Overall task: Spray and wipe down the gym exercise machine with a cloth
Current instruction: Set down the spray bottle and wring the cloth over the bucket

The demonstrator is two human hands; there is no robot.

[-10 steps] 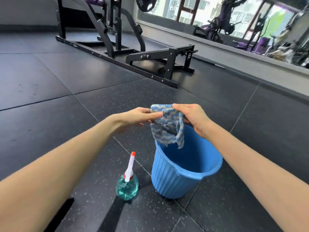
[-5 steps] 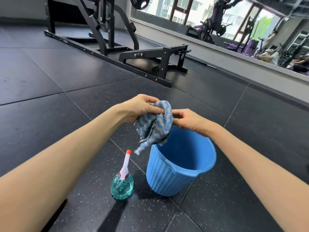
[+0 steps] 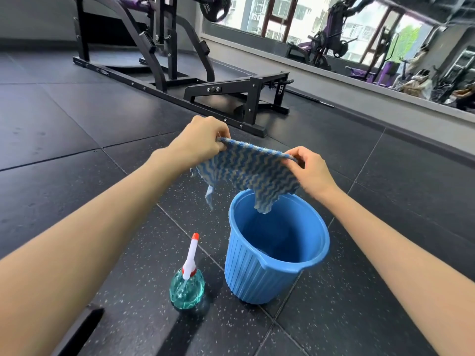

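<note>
While the blue-and-white wavy-striped cloth [image 3: 252, 170] is hanging spread out, we are holding it by its top corners. The grip of our left hand [image 3: 198, 143] is clamped on the left corner, and the grip of our right hand [image 3: 308, 170] on the right one. The cloth's lower edge is dangling just above the open blue bucket [image 3: 257, 273] on the floor [image 3: 64, 124]. The teal spray bottle [image 3: 187, 291] is standing just left of the bucket. The black exercise machine [image 3: 167, 60] is sitting far behind, well apart.
</note>
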